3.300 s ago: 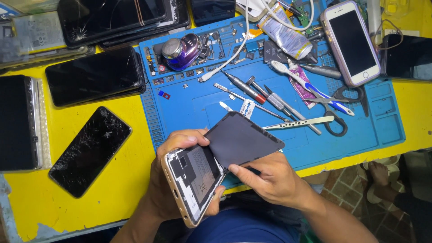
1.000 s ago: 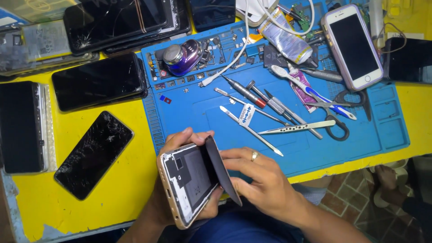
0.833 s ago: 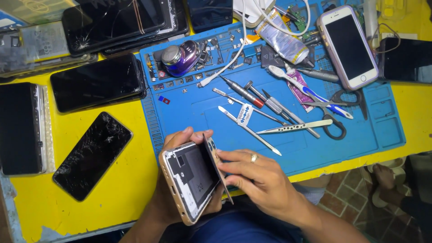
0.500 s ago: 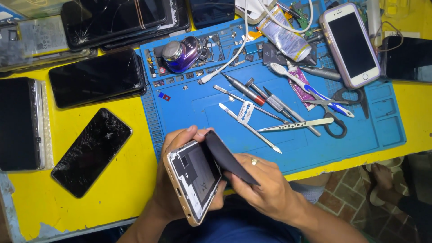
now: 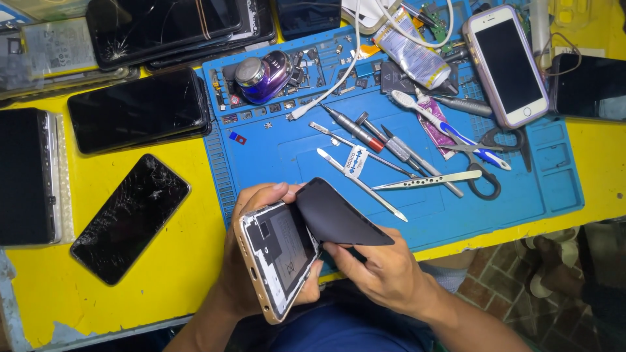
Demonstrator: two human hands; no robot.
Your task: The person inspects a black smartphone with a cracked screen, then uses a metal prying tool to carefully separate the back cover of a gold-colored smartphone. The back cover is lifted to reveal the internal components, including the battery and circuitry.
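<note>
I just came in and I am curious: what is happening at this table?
A person is working on an opened phone. The left hand grips its frame, and the right hand lifts the black screen panel away along one edge. The other edge sits at the frame. Tweezers, screwdrivers and scissors lie on the blue mat behind.

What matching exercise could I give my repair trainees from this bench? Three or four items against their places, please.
Column one:
1. opened phone frame with gold edge
2. dark flexible screen panel
3. black phone with shattered glass
4. white phone in lilac case

Column two:
A. upper right of the blue silicone work mat
B. gripped in the left hand
C. flat on the yellow table, left of the mat
D. pinched by the right hand

Pairs: 1-B, 2-D, 3-C, 4-A
</note>
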